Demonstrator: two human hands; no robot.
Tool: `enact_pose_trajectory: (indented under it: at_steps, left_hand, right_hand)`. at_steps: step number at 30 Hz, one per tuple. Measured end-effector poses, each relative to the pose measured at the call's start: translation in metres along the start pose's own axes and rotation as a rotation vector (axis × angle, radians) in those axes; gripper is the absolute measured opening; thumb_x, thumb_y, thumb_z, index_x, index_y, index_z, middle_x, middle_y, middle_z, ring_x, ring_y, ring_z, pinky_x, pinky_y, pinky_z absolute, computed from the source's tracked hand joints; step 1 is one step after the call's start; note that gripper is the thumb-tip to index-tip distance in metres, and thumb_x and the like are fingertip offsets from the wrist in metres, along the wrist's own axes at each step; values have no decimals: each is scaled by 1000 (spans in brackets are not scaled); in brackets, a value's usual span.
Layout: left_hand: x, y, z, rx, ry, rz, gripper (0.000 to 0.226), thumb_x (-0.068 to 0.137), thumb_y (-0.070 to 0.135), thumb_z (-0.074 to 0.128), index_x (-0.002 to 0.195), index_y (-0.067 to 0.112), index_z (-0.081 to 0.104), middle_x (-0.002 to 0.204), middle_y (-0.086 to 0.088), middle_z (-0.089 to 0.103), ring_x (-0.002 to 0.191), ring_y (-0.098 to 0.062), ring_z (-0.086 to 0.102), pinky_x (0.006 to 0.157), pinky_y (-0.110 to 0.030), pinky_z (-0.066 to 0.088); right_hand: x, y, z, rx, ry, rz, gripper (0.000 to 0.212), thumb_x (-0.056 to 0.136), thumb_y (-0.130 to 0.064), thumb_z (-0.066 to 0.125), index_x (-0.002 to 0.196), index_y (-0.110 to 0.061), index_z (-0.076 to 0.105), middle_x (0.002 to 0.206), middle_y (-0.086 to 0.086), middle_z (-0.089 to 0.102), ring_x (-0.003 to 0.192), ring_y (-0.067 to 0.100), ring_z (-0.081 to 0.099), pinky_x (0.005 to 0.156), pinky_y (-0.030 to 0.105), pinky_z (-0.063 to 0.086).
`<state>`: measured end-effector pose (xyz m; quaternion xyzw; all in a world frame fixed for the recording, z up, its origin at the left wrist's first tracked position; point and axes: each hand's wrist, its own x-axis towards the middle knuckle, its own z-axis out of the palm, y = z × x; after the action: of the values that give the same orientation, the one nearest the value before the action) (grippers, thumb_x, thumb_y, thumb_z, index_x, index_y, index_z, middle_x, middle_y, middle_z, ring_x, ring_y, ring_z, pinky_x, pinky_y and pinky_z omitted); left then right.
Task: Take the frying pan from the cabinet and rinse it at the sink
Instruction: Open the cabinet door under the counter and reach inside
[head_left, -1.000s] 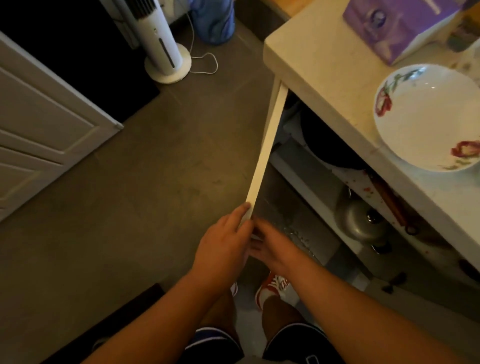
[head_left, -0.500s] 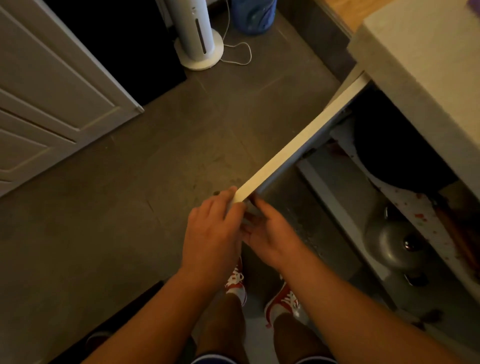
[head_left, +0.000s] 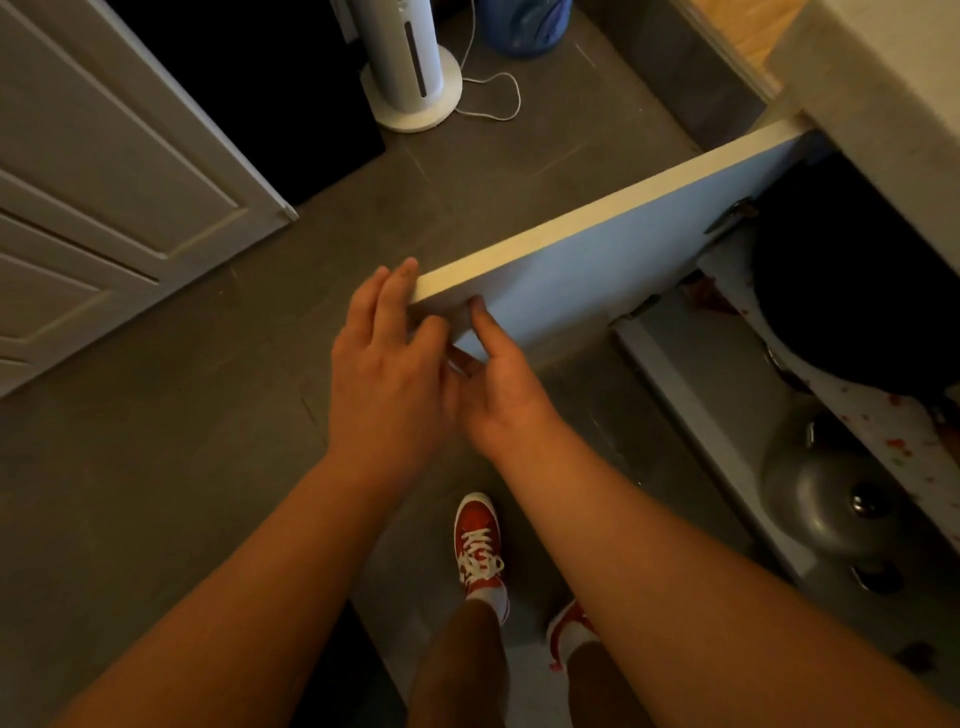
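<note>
The white cabinet door (head_left: 597, 260) stands swung wide out over the floor. My left hand (head_left: 389, 358) lies flat against its outer corner, fingers spread. My right hand (head_left: 498, 379) touches the inner face near the same corner with its fingertips. Inside the cabinet (head_left: 675, 358), on the upper shelf at the right, sits a black frying pan (head_left: 857, 291), partly under the countertop (head_left: 883, 104). Neither hand is near the pan.
A metal pot lid (head_left: 831, 499) lies on the cabinet's lower shelf. A white tower fan (head_left: 415, 67) with a cord and a blue container (head_left: 524, 26) stand on the grey floor beyond. A panelled door (head_left: 104, 182) is at the left. My red shoes (head_left: 478, 540) are below.
The cabinet door has swung further open, from nearly edge-on to wide, with both hands at its corner. My view has shifted left and down; the bowl and countertop items have left the frame.
</note>
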<state>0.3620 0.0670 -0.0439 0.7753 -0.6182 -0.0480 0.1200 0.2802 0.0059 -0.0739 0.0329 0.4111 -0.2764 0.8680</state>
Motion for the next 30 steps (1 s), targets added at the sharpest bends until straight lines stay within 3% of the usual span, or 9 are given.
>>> enact_pose_trajectory:
  at_steps: [6,10,12,15,18,20,23,27,30]
  left_hand:
    - [-3,-4,4,41,2,36,31,89,31,56,103,7,70,153,-21,39,144,-41,27,113,-50,31]
    - [-22,12,9,1,43,-23,33,90,32,55,109,8,68,158,-23,29,149,-40,16,119,-51,20]
    - [-35,27,15,-35,73,-47,32,90,31,56,111,10,67,159,-23,26,150,-39,12,120,-51,17]
    - [-51,59,31,-79,73,-28,27,85,25,61,108,13,65,151,-21,39,147,-36,24,117,-50,21]
    - [-62,102,57,-227,-100,31,16,83,23,61,95,13,67,110,-14,67,104,-31,62,88,-36,42]
    - [-67,132,77,-315,-315,12,14,86,27,59,92,16,66,89,-8,70,78,-26,65,69,-33,47]
    - [-73,175,114,-368,-531,-3,16,91,31,58,97,18,66,90,-3,70,76,-19,64,62,-30,47]
    - [-70,229,156,-483,-726,-45,20,94,32,57,107,21,67,88,8,67,77,-6,64,64,-22,48]
    - [-65,268,183,-558,-808,-78,15,93,28,58,96,19,69,77,6,68,71,-8,65,56,-19,47]
  right_hand:
    - [4,0,-9,-37,4,-24,52,98,-36,54,140,-5,51,140,23,55,130,38,52,113,50,36]
    - [-7,-9,-37,-180,40,-36,36,97,-33,56,127,-13,57,135,17,58,121,33,59,107,48,44]
    - [-16,-15,-62,-216,80,-29,41,97,-30,57,134,-13,51,136,16,56,117,30,60,102,46,48]
    - [-36,-30,-114,-251,155,-57,38,96,-27,58,131,-13,52,132,16,61,103,24,67,89,40,56]
    - [-67,-49,-173,-350,277,-144,11,94,-25,62,105,-22,63,111,9,71,91,19,72,69,29,58]
    - [-90,-66,-209,-473,379,-236,6,93,-23,63,99,-25,63,106,7,72,89,17,72,66,27,55]
    - [-127,-97,-254,-664,522,-375,9,91,-23,66,99,-27,63,98,2,73,87,12,72,69,27,57]
    - [-178,-135,-296,-1021,727,-539,25,88,-37,67,112,-31,61,103,-15,68,88,-7,65,68,8,49]
    - [-207,-160,-323,-1338,907,-661,40,91,-38,62,128,-24,56,125,-2,62,114,12,59,90,30,50]
